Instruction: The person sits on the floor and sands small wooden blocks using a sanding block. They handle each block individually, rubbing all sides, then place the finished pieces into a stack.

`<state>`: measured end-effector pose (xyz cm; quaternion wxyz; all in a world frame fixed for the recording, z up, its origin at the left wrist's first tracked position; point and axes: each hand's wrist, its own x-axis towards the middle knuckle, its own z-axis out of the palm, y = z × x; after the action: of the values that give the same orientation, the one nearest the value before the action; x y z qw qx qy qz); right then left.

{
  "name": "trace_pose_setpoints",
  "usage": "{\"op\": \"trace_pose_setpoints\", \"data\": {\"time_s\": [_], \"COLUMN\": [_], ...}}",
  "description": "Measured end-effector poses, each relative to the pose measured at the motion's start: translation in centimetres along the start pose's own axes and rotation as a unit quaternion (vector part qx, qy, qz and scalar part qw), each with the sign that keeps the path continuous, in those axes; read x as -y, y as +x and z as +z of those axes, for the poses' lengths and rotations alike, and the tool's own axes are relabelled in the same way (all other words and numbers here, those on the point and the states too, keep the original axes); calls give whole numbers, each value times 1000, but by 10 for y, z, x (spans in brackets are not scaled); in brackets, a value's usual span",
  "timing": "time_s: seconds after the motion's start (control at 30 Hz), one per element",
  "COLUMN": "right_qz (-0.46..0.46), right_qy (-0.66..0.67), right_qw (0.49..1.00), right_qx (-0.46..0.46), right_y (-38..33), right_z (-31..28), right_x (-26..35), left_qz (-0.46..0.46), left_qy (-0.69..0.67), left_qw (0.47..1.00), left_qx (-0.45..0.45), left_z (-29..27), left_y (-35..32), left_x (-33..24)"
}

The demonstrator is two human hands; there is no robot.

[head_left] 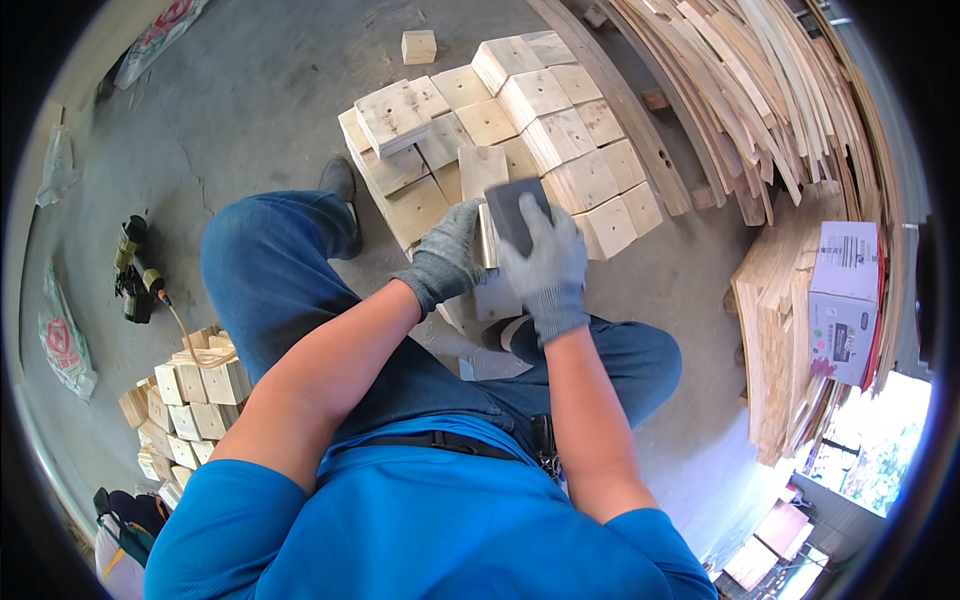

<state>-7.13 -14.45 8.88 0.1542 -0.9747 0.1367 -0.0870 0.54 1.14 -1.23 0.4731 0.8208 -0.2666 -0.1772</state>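
Note:
My left hand (447,250), in a grey knit glove, is closed on a small wooden block (489,238) held on edge between my knees. In my right hand (552,262), gloved the same way, is a dark grey rectangular sanding block (512,212), held against or very close to the wood's right side. My right fingers lie over its top face. Whether the two surfaces touch is hidden. Just beyond my hands stands a stepped stack of pale wooden blocks (484,122), many with a small dark hole in the face.
A single block (419,47) lies on the floor past the stack. To my left are a nail gun (135,268) with a hose and another block pile (188,408). Long boards (720,90) lie at right, near a white box (845,300). Plastic bags (66,340) lie far left.

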Motion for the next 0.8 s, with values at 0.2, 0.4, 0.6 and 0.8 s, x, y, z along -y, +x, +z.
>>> {"op": "trace_pose_setpoints", "data": {"time_s": [0.2, 0.4, 0.6, 0.8], "right_qz": [35, -3, 9, 41], "right_qy": [-38, -16, -21, -51], "right_qw": [998, 1000, 1000, 998], "right_qx": [21, 6, 21, 7], "right_y": [57, -37, -91, -21], "right_z": [2, -15, -29, -10], "right_x": [3, -7, -16, -13], "left_qz": [32, 4, -30, 4], "left_qy": [15, 2, -8, 30], "left_qw": [999, 1000, 999, 999], "left_qx": [-10, 8, 35, 13], "left_z": [5, -2, -3, 0], "left_y": [3, -3, 0, 4], "left_x": [4, -5, -8, -1]}}
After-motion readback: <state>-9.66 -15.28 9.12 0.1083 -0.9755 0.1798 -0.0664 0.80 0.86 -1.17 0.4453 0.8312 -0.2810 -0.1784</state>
